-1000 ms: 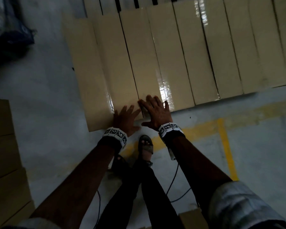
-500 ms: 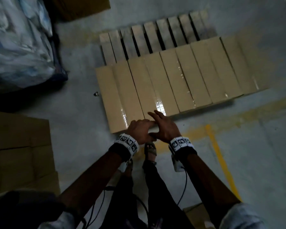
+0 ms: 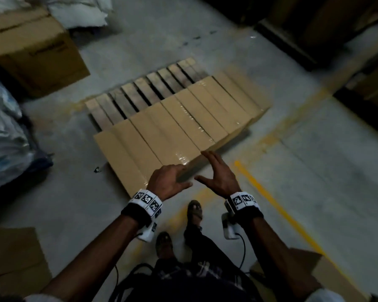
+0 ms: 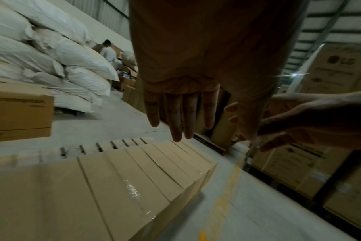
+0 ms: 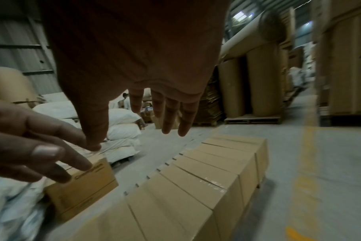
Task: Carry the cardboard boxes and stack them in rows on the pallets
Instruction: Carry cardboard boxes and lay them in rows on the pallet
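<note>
We see the wooden pallet (image 3: 127, 101) on the floor beyond our fingertips, a row of cardboard boxes (image 3: 183, 125) along its near edge. Our left hand (image 3: 168, 182) and right hand (image 3: 220, 177) hover above the nearest boxes, fingers loosely spread, holding nothing.

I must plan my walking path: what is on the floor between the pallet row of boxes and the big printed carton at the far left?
Only bare concrete floor lies between the row of boxes and the printed carton, seen in the head view.

Pallet (image 3: 127, 101) front half hidden under box row (image 3: 175, 127); lone carton (image 4: 18, 110) print blurred.
</note>
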Available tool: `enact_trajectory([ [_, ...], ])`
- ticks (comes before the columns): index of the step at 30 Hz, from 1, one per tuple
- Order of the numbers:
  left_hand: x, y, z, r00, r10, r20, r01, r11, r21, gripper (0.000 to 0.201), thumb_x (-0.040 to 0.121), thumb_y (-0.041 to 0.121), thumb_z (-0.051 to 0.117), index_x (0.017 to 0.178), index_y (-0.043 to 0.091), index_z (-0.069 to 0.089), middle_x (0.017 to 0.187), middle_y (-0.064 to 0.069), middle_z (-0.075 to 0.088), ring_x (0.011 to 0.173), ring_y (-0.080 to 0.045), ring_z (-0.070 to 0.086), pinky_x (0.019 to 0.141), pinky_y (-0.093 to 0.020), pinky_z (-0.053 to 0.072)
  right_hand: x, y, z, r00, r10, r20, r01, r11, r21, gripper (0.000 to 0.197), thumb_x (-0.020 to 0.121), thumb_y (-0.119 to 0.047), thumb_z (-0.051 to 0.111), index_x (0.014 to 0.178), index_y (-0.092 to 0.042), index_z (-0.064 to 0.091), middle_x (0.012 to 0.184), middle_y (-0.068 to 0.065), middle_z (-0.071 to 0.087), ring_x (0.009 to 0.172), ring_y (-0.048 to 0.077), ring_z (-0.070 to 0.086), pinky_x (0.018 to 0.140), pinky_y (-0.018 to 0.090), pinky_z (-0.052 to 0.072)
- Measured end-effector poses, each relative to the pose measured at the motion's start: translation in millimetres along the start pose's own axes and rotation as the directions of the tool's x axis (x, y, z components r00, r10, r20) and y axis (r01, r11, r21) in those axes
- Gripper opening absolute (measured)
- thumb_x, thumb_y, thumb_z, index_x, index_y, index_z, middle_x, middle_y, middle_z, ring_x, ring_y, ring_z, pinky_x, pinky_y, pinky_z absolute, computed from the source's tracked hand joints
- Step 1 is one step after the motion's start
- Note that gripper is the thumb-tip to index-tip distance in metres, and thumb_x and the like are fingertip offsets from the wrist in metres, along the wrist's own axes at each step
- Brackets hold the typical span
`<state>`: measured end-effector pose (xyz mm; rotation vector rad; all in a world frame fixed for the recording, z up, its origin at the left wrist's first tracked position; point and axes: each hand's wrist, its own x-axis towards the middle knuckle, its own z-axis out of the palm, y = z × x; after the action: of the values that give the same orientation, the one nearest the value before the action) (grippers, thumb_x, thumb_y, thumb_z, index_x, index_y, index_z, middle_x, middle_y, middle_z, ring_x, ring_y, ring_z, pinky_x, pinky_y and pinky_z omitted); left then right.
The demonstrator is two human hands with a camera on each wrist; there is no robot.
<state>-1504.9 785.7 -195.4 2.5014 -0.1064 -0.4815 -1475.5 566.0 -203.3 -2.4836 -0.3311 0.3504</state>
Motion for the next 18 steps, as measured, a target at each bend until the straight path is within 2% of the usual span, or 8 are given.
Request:
enact_trajectory([
  [2, -1, 14, 7, 0.999, 0.05, 0.019, -0.051, 0.999, 0.016, 0.076, 0.073, 0.079, 0.058, 0.137, 0.036, 0.06, 0.132, 0.007, 0.069, 0.116, -0.02, 0.066, 0.094, -0.035, 0.054, -31, 11, -8, 0.998, 0.046, -0.036, -0.046, 0.999, -0.01, 0.083, 0.089, -0.055, 0.073, 0.158, -0.037, 0.03, 0.166, -0.007, 0.025, 0.145, 0.022, 0.04, 0.105, 0.044, 0.048],
  [4, -4, 37, 13, 0.991, 0.121, 0.055, -0.122, 0.992, 0.023, 0.075, 0.079, 0.075, 0.064, 0.141, 0.034, 0.058, 0.141, 0.006, 0.063, 0.126, -0.02, 0.061, 0.101, -0.035, 0.05, -66, 27, -17, 0.989, 0.123, -0.078, -0.125, 0.992, -0.01, 0.083, 0.09, -0.055, 0.072, 0.159, -0.036, 0.029, 0.168, -0.006, 0.023, 0.147, 0.022, 0.036, 0.106, 0.045, 0.047],
  [7, -8, 80, 29, 0.957, 0.247, 0.15, -0.249, 0.968, -0.008, 0.066, 0.09, 0.053, 0.072, 0.147, 0.024, 0.054, 0.152, 0.001, 0.052, 0.139, -0.021, 0.047, 0.107, -0.029, 0.034, -124, 52, -29, 0.955, 0.249, -0.163, -0.251, 0.968, 0.01, 0.082, 0.09, -0.056, 0.071, 0.159, -0.039, 0.028, 0.169, -0.006, 0.02, 0.149, 0.02, 0.033, 0.108, 0.045, 0.043],
  [8, -9, 94, 37, 0.941, 0.287, 0.179, -0.29, 0.957, -0.013, 0.065, 0.091, 0.05, 0.073, 0.147, 0.023, 0.054, 0.153, 0.0, 0.051, 0.141, -0.021, 0.046, 0.108, -0.029, 0.032, -143, 60, -33, 0.936, 0.29, -0.199, -0.292, 0.956, 0.024, 0.082, 0.09, -0.057, 0.071, 0.158, -0.04, 0.028, 0.169, -0.006, 0.019, 0.15, 0.02, 0.032, 0.108, 0.045, 0.043],
  [10, -14, 128, 53, 0.904, 0.356, 0.236, -0.363, 0.932, -0.017, 0.068, 0.087, 0.058, 0.073, 0.144, 0.027, 0.056, 0.151, 0.002, 0.054, 0.139, -0.02, 0.049, 0.112, -0.034, 0.038, -186, 77, -40, 0.882, 0.386, -0.271, -0.38, 0.922, 0.077, 0.082, 0.089, -0.059, 0.07, 0.158, -0.041, 0.029, 0.169, -0.007, 0.019, 0.149, 0.021, 0.035, 0.108, 0.047, 0.046],
  [13, -25, 177, 84, 0.833, 0.46, 0.308, -0.491, 0.871, 0.025, 0.071, 0.079, 0.071, 0.067, 0.14, 0.034, 0.058, 0.144, 0.005, 0.06, 0.131, -0.019, 0.057, 0.107, -0.042, 0.047, -254, 98, -44, 0.769, 0.511, -0.384, -0.469, 0.859, 0.203, 0.082, 0.086, -0.065, 0.068, 0.156, -0.042, 0.031, 0.168, -0.007, 0.021, 0.146, 0.021, 0.04, 0.106, 0.051, 0.048],
  [16, -48, 230, 115, 0.726, 0.556, 0.403, -0.622, 0.782, 0.041, 0.068, 0.083, 0.068, 0.069, 0.142, 0.036, 0.056, 0.143, 0.006, 0.06, 0.133, -0.019, 0.055, 0.105, -0.04, 0.047, -324, 109, -43, 0.636, 0.607, -0.476, -0.509, 0.794, 0.333, 0.081, 0.087, -0.061, 0.07, 0.155, -0.037, 0.035, 0.168, -0.003, 0.024, 0.15, 0.021, 0.033, 0.114, 0.05, 0.041],
  [18, -69, 263, 142, 0.637, 0.609, 0.472, -0.701, 0.713, 0.025, 0.069, 0.084, 0.07, 0.068, 0.142, 0.036, 0.055, 0.143, 0.005, 0.061, 0.132, -0.019, 0.055, 0.105, -0.041, 0.047, -375, 112, -39, 0.534, 0.657, -0.532, -0.532, 0.75, 0.392, 0.08, 0.087, -0.061, 0.069, 0.155, -0.034, 0.038, 0.166, 0.0, 0.028, 0.15, 0.021, 0.033, 0.116, 0.047, 0.039],
])
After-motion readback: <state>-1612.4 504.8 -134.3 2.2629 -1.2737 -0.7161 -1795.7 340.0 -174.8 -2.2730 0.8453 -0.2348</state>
